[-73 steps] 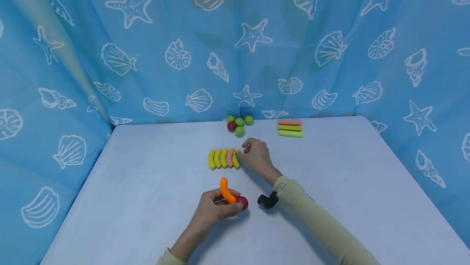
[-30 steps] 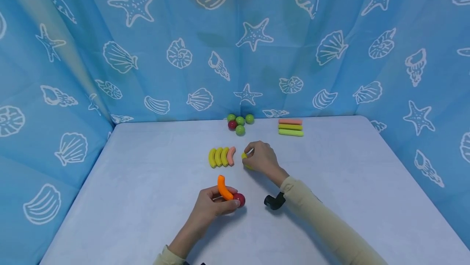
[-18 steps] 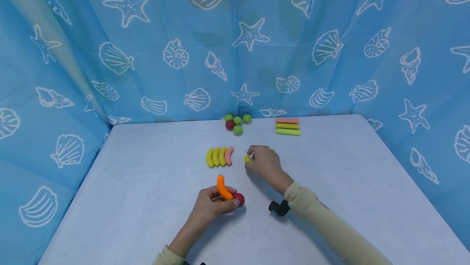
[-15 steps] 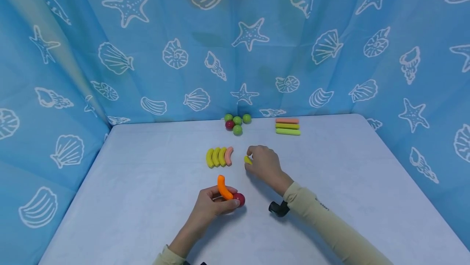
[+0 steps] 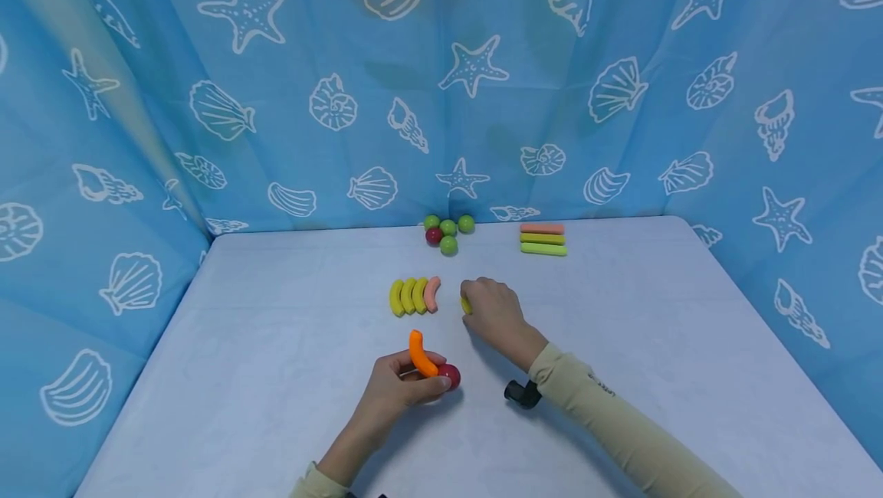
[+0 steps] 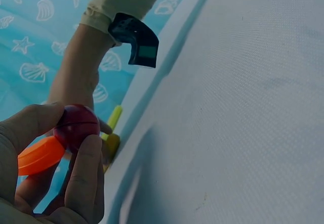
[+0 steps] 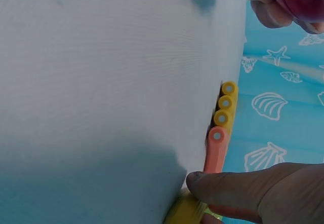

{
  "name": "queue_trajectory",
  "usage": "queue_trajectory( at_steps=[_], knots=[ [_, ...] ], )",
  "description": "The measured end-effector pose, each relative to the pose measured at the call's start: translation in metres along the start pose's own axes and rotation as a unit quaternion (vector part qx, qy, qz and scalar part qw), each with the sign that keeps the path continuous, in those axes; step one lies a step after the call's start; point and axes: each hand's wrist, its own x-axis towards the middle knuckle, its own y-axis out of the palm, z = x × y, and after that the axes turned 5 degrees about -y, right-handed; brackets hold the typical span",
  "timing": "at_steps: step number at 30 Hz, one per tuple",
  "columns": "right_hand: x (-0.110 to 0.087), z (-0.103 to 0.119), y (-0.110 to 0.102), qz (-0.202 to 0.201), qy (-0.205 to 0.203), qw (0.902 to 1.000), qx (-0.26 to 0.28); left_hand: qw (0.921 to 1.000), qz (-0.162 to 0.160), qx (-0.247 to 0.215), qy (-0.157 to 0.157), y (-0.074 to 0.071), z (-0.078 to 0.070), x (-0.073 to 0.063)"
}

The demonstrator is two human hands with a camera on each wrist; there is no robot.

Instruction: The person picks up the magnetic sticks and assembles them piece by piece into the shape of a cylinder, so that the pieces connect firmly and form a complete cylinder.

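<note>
My left hand (image 5: 393,391) pinches a dark red ball (image 5: 450,377) between thumb and fingertips. An orange curved rod (image 5: 420,354) touches the ball and points up and away; in the left wrist view the orange rod (image 6: 40,155) meets the ball's side. My right hand (image 5: 497,316) grips a yellow curved rod (image 5: 466,305), mostly hidden by the fingers. The right wrist view shows part of that yellow rod (image 7: 186,210) below the thumb. Left of this hand lies a row of several yellow curved rods (image 5: 408,296) with a pink curved rod (image 5: 431,295) at its right end.
Several green balls (image 5: 448,245) and a red ball (image 5: 434,236) sit at the back edge of the white table (image 5: 276,345). Three straight rods (image 5: 543,239), pink and two yellowish, lie to their right. A blue shell-patterned curtain (image 5: 276,138) hangs behind. A black wrist-camera mount (image 5: 522,394) hangs under the right forearm.
My right hand has taken the yellow curved rod from the row's right end and moved it a little to the right. The left hand with ball and orange rod has barely moved.
</note>
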Motion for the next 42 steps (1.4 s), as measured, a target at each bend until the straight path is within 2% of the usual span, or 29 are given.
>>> queue_trajectory(
  at_steps=[7, 12, 20, 24, 28, 38, 42],
  knots=[
    [0.0018, -0.0019, 0.0029, 0.001, -0.003, 0.9999, 0.012, 1.0000, 0.004, -0.005, 0.002, -0.0005, 0.0015, 0.0010],
    [0.0022, -0.0033, 0.0025, 0.009, -0.013, 0.9999, -0.002, 1.0000, 0.002, -0.005, 0.000, -0.0005, 0.0008, 0.0000],
    [0.0020, -0.0027, 0.0022, 0.017, -0.060, 0.9944, -0.086, 1.0000, 0.005, -0.004, 0.006, -0.0010, 0.0001, -0.0016],
    [0.0014, -0.0027, 0.0026, 0.021, -0.078, 0.9905, -0.111, 0.9999, 0.008, -0.007, 0.007, -0.0009, 0.0001, -0.0018],
    [0.0015, -0.0033, 0.0019, 0.023, -0.090, 0.9887, -0.117, 0.9999, 0.007, -0.008, 0.003, -0.0008, -0.0001, -0.0017],
    [0.0059, -0.0051, -0.0026, 0.041, -0.082, 0.9911, -0.097, 0.9999, 0.008, -0.006, 0.003, -0.0028, 0.0007, -0.0025],
    [0.0044, -0.0070, -0.0033, 0.032, -0.084, 0.9909, -0.100, 0.9999, 0.008, -0.010, 0.000, -0.0037, 0.0003, -0.0023]
  ],
)
